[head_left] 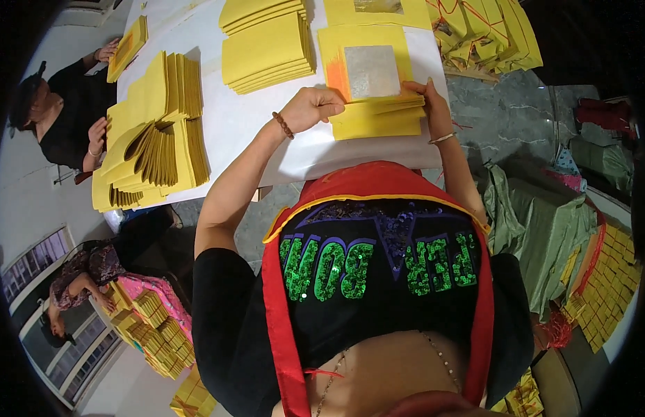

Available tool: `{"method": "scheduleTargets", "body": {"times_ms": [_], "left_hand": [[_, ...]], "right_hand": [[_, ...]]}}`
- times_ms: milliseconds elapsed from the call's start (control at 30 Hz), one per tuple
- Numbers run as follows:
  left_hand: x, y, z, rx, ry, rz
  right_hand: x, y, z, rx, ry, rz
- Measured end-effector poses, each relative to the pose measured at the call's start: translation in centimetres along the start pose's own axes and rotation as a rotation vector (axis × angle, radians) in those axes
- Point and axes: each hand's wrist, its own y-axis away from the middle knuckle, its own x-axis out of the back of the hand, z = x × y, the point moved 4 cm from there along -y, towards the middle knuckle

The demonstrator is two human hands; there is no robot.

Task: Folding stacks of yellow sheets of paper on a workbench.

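Note:
On the white-covered table in front of me lies a stack of yellow joss paper, its near part folded over in a band. Beyond the fold shows a silver foil square with orange colouring at its left. My left hand is closed, pinching the left end of the folded band between thumb and fingers. At the other end, my right hand grips the paper's right edge, one finger stretched along the top. Some of its fingers are hidden.
Yellow paper stacks stand on the table: folded bundles further off and a tall pile at left. A co-worker handles paper there; another person sits behind at lower left. Green sacks are at right.

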Motion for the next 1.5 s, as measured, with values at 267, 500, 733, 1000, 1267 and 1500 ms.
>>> {"method": "scheduleTargets", "body": {"times_ms": [267, 500, 733, 1000, 1267, 1500], "left_hand": [[0.3, -1.2, -1.7, 0.063, 0.254, -0.008], [0.3, -1.5, -2.3, 0.115, 0.287, -0.039], [0.5, -1.9, -2.7, 0.137, 0.309, -0.055], [0.3, -0.3, -0.1, 0.081, 0.202, -0.038], [-0.5, 0.6, -0.6, -0.436, -0.824, 0.379], [-1.4, 2.8, 3.3, -0.709, -1.042, 0.509]], "right_hand": [[0.1, 0.1, 0.1, -0.039, -0.026, 0.058], [0.8, -0.2, 0.8, -0.053, 0.048, 0.062], [0.9, -0.3, 0.5, -0.071, 0.009, 0.01], [-0.3, 1.1, 0.1, 0.165, 0.058, -0.211], [-0.4, 0.5, 0.6, 0.147, 0.024, -0.172], [-1.7, 3.5, -5.8, 0.783, 0.811, 0.095]]}}
